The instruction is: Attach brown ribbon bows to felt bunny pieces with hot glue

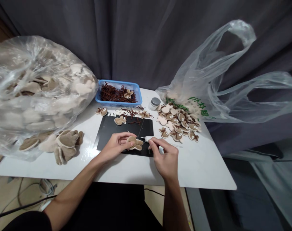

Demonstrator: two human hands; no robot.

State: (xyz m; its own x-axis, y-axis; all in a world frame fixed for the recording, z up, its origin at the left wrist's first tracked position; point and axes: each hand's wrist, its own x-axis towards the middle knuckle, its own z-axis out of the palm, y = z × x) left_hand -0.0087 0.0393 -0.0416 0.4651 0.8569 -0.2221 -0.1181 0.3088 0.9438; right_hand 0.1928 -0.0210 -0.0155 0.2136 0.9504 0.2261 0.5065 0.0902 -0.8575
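Between the thumb and fingers of my left hand (117,144) is a tan bunny-shaped fabric patch (134,143) with a pale edge, held over a black mat (104,131). My right hand (165,157) pinches a white glue tube (149,138), its thin nozzle pointing left, close to the patch's ears. Whether the tip touches the fabric I cannot tell. Another tan patch (119,120) with a small white label lies on the mat's far part. Beyond it are loose dark red bows (133,113) and small white labels (111,114).
A blue basket (119,104) of dark red bows stands at the back. A grey-lidded jar (155,102) is beside finished-looking bunny patches (177,122) heaped before a clear plastic bag (208,77). At left, a large clear bag (39,109) bulges with patches; several (67,142) lie in front.
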